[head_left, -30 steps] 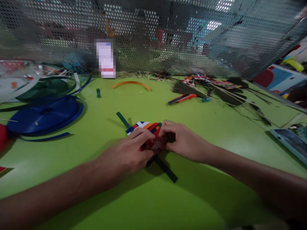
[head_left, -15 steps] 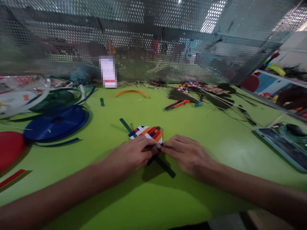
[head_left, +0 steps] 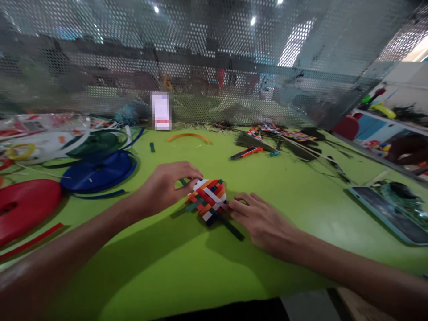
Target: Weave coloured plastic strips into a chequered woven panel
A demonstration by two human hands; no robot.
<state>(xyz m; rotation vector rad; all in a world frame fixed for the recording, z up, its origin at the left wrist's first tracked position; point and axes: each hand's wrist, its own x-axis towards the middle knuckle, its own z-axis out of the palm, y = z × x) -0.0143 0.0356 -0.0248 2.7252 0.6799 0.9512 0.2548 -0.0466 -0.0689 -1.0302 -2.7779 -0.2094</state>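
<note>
A small woven ribbon piece (head_left: 209, 196) in red, white, orange, blue and green lies at the middle of the green table. Several loose green ribbon ends stick out from it, one reaching toward the lower right. The fingers of my left hand (head_left: 172, 180) are pinched at its upper left corner, where a green ribbon end shows. My right hand (head_left: 259, 218) has thumb and fingertips closed on the right corner. What exactly lies between the right fingertips is partly hidden.
Rolls of blue ribbon (head_left: 98, 174) and red ribbon (head_left: 28, 209) lie at left. An orange-handled cutter (head_left: 246, 153) rests behind the woven piece. At right is a phone (head_left: 389, 214); a lit phone (head_left: 162, 111) leans against the perforated metal screen (head_left: 207, 80).
My left hand has moved from the front of the woven piece to its upper left corner, uncovering the weave. My right hand stays at the right corner. The view has shifted slightly.
</note>
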